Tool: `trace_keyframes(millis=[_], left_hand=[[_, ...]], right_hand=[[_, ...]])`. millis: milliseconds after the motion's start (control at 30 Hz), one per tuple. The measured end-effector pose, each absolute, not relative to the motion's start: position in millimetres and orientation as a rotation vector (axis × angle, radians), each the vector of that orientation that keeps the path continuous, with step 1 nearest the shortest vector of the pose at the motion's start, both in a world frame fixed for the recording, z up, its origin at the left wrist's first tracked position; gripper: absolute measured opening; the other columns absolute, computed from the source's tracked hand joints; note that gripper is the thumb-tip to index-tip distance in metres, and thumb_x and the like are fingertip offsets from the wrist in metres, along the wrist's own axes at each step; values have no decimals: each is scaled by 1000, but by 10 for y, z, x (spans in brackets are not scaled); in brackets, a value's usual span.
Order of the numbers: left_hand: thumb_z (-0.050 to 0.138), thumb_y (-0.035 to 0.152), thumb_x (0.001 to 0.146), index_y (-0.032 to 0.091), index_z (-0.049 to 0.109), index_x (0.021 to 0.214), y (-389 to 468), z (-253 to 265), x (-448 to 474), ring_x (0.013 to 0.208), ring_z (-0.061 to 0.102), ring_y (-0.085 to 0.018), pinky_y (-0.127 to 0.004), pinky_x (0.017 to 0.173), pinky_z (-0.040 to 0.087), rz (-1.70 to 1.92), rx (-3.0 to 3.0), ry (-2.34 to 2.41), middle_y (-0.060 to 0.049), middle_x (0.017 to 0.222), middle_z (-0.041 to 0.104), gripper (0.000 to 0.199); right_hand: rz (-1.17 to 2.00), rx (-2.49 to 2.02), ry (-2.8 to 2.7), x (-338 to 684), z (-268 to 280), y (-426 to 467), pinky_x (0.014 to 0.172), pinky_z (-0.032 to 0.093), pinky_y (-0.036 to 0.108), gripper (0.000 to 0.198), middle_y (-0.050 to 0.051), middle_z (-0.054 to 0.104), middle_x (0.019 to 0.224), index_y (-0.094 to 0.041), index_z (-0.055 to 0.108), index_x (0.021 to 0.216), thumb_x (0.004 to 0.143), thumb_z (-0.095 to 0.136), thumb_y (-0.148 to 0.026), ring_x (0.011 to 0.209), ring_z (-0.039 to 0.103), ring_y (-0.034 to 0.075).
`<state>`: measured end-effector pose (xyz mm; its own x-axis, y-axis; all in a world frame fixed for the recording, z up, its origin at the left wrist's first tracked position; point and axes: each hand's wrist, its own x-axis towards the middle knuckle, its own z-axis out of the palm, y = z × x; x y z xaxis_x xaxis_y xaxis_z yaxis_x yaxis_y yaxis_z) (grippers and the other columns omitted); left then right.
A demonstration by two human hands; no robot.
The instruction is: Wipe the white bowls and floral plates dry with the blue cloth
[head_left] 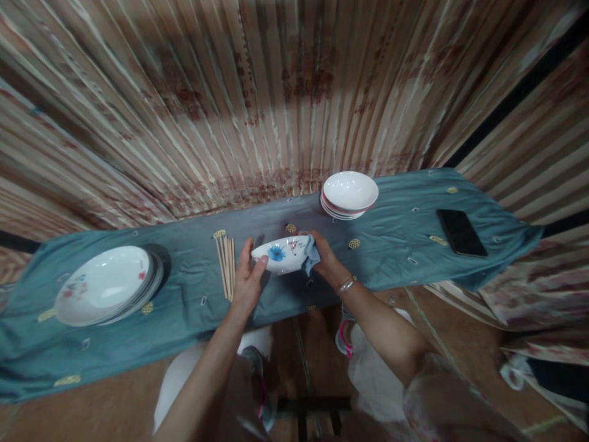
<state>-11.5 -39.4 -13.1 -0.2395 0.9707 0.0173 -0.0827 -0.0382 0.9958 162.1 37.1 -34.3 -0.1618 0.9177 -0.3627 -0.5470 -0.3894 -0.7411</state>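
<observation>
Both hands at work over the middle of the table [188, 294], nearer its front edge than its back edge. Left hand [248, 281]: holds the left end of a white patterned bowl [284, 255], thumb on the near face, fingers curled round the outer side. Right hand [324, 256]: grips a blue cloth [312, 254] against the bowl's right end (fingertips mostly hidden by the cloth). Bowl is tilted, blue flower facing the wearer; whether it touches the table, cannot tell. Chopsticks [226, 267] lie just left of the left hand, roughly front to back. Stack of plates [103, 285], floral top plate, sits toward the table's left end. Stack of bowls [350, 193], white with a red band showing, stands at the back edge, right of centre. Black phone [461, 232] lies flat near the right end. Silver bracelet [348, 283] on the right wrist.
</observation>
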Motion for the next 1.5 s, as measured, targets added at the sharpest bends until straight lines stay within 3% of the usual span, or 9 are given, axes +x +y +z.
trace_keyframes(millis=[367, 600, 800, 900, 1100, 1200, 1300, 1400, 1500], left_hand=[[85, 30, 64, 33, 42, 144, -450, -70, -89, 149, 25, -28, -37, 113, 37, 1466, 1155, 1301, -6, 160, 31, 91], [87, 30, 59, 33, 44, 141, -379, -102, -107, 149, 25, -27, -39, 113, 37, 1541, 1003, 1382, -8, 161, 29, 93], [84, 36, 65, 19, 65, 108, -386, -103, -22, 108, 68, -27, -45, 98, 53, 1287, 545, 1125, -10, 118, 70, 50], [82, 35, 68, 16, 67, 95, -404, -80, 9, 93, 72, -23, -43, 96, 54, 1268, 499, 972, -8, 103, 74, 37], [76, 34, 75, 19, 63, 116, -414, -100, 72, 104, 69, -22, -39, 100, 53, 1286, 477, 969, -8, 117, 71, 46], [75, 34, 76, 20, 61, 120, -421, -105, 81, 105, 69, -23, -40, 98, 54, 1267, 499, 974, -8, 117, 71, 48], [75, 32, 74, 20, 58, 123, -429, -87, 65, 97, 71, -22, -41, 93, 57, 1265, 525, 1014, -8, 113, 72, 53], [78, 27, 69, 23, 55, 128, -433, -68, 46, 93, 72, -20, -38, 89, 58, 1301, 556, 1071, -5, 110, 73, 64], [82, 23, 63, 26, 54, 130, -426, -68, 29, 96, 71, -21, -36, 89, 57, 1329, 597, 1113, -3, 104, 75, 73]], right_hand=[[1868, -942, -553, 1698, -270, 361, 54, 51, 25, 11, -3, 62, 59, -20, 61, 78, 68, 56, -21, 52, 58, 14], [1850, -1014, -553, 1713, -337, 346, 49, 46, 23, 30, -5, 65, 61, -18, 67, 89, 61, 57, -13, 50, 57, 12], [1580, -1052, -539, 1730, -239, 360, 46, 39, 20, 45, -8, 66, 61, -18, 65, 98, 54, 57, -13, 47, 50, 9], [1552, -1061, -551, 1733, -202, 355, 44, 35, 19, 47, -10, 62, 56, -18, 64, 100, 53, 58, -16, 44, 45, 8], [1500, -1065, -734, 1758, -239, 341, 44, 35, 20, 59, -10, 57, 55, -16, 63, 117, 58, 59, -22, 44, 44, 8], [1390, -1098, -921, 1780, -304, 356, 55, 47, 23, 55, -5, 65, 71, -19, 63, 120, 66, 59, -26, 56, 54, 11], [1133, -1164, -1255, 1801, -394, 377, 85, 53, 35, 45, 2, 70, 102, -23, 65, 118, 74, 57, -27, 90, 64, 19], [781, -1230, -1630, 1809, -470, 367, 110, 39, 47, 44, 9, 60, 133, -22, 62, 124, 81, 55, -27, 128, 49, 27], [468, -1289, -1865, 1792, -471, 309, 116, 29, 55, 46, 16, 42, 149, -17, 58, 130, 88, 54, -35, 142, 32, 32]])
